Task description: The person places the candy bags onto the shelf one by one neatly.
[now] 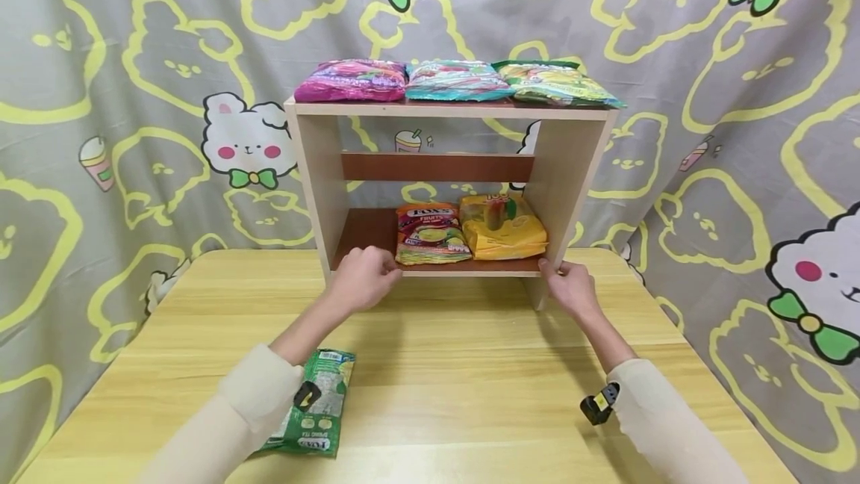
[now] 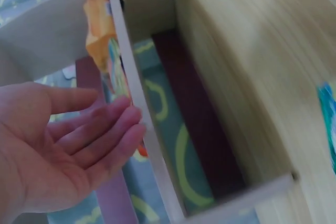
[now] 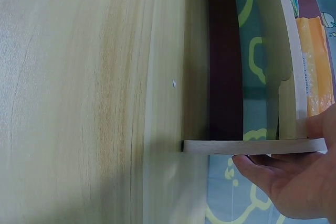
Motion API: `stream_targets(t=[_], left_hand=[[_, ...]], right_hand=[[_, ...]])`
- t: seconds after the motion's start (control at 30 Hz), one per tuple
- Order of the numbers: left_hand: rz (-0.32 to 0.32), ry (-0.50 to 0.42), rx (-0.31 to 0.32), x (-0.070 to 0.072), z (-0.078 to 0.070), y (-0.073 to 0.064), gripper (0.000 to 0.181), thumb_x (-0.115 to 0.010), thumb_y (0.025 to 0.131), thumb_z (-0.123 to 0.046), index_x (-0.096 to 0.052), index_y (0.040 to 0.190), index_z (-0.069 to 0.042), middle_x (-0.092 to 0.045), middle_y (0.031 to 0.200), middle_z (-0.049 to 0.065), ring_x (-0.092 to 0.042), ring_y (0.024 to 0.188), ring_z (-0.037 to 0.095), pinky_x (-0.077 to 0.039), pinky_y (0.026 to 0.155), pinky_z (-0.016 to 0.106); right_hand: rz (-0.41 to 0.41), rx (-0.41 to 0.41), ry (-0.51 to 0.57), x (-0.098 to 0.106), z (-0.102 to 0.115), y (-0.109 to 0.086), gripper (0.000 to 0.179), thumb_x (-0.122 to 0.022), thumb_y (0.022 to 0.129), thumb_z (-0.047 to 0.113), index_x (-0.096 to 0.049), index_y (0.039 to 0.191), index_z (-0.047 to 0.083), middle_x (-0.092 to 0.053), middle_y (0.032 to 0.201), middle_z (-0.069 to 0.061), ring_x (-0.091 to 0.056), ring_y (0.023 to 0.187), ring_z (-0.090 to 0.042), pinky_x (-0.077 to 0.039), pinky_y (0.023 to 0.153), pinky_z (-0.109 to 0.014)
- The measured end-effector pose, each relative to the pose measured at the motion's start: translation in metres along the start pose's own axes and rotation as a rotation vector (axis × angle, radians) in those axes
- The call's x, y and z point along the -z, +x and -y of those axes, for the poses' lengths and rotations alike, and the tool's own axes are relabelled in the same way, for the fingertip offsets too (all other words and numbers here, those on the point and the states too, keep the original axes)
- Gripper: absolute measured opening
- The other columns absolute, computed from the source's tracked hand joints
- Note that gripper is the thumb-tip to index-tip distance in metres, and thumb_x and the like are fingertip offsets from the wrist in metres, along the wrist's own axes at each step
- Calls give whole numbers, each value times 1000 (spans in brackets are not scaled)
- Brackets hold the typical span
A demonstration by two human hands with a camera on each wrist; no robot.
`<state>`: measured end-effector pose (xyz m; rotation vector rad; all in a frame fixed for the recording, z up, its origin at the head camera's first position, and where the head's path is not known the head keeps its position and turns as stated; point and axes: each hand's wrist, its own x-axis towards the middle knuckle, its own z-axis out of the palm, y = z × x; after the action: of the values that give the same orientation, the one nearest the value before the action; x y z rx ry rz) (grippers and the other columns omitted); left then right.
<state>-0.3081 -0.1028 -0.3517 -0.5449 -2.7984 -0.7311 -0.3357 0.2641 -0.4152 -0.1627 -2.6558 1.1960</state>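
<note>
A small wooden shelf (image 1: pixel 446 113) stands on the table. My right hand (image 1: pixel 569 286) grips its right side panel (image 3: pixel 252 147), thumb inside by the lower board and fingers against the outside. My left hand (image 1: pixel 366 276) is at the lower board's front edge (image 2: pixel 137 95), palm showing and fingers loosely extended in the left wrist view. Just beyond it on that board lies a red Fox's candy bag (image 1: pixel 430 234). A yellow candy bag (image 1: pixel 504 228) with a mango picture sits to its right, close to my right thumb.
On the shelf top lie a magenta candy bag (image 1: pixel 352 81), a turquoise candy bag (image 1: pixel 459 81) and a green-yellow candy bag (image 1: pixel 559 84). A green Fox's bag (image 1: pixel 322 402) lies on the table (image 1: pixel 457 387), partly under my left forearm. A patterned curtain (image 1: pixel 168 58) hangs behind.
</note>
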Motion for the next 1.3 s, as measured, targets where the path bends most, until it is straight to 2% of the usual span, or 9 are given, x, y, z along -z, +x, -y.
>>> stream_targets(t=[0.1,0.2,0.37,0.43,0.57,0.8,0.9,1.1,1.3], left_hand=[[93,45,2,4,13,-7,39,-69,93,-18,-54,57,-14,-38,51,-6,-33,48,9,-29,47,24],[229,77,34,7,25,-14,51,-69,93,-20,-39,52,-18,-28,50,-8,-26,49,9,-25,50,24],[449,101,114,11,40,-24,49,-71,94,-26,-40,56,-18,-30,54,-7,-27,54,10,-28,56,26],[518,118,140,13,44,-28,42,-72,93,-28,-48,61,-14,-40,60,-5,-36,57,11,-34,57,28],[634,153,183,12,53,-35,39,-74,91,-30,-53,66,-9,-42,67,-2,-36,61,14,-35,58,30],[642,104,240,7,71,-44,29,-80,86,-23,-60,76,-5,-46,69,-3,-41,64,14,-39,58,29],[666,101,265,5,76,-47,35,-81,86,-22,-53,69,-7,-38,65,-2,-34,59,14,-33,57,29],[703,143,279,7,81,-51,26,-84,83,-25,-73,96,-5,-68,92,2,-64,81,17,-58,77,39],[732,109,290,7,86,-53,35,-85,81,-20,-73,108,-1,-71,101,7,-68,90,22,-60,84,45]], right_hand=[[-6,-3,1,1,0,0,52,-51,102,44,-73,101,-3,-72,78,-20,-56,61,-15,-42,52,-30],[1,-5,5,1,0,-1,53,-50,102,45,-73,102,-2,-70,72,-14,-55,61,-15,-41,52,-31],[10,-10,14,0,1,-1,54,-50,102,47,-73,101,-2,-64,65,-2,-54,62,-15,-41,53,-31],[8,-13,15,0,1,-1,54,-50,102,47,-72,100,-2,-64,65,-2,-53,61,-15,-41,52,-31],[11,-19,21,0,1,-1,55,-50,102,48,-72,102,-3,-67,67,-7,-53,60,-15,-40,51,-31],[3,-11,23,0,1,-1,55,-50,101,47,-73,106,-3,-69,70,-12,-56,62,-14,-42,54,-30],[3,-12,21,0,1,-1,55,-50,101,47,-73,107,-3,-70,72,-14,-57,63,-15,-43,54,-30],[4,-24,27,0,0,0,54,-50,101,47,-74,109,-1,-70,72,-13,-58,66,-15,-44,57,-30],[6,-22,16,0,1,0,54,-50,102,47,-73,107,-2,-70,72,-12,-57,65,-15,-44,56,-30]])
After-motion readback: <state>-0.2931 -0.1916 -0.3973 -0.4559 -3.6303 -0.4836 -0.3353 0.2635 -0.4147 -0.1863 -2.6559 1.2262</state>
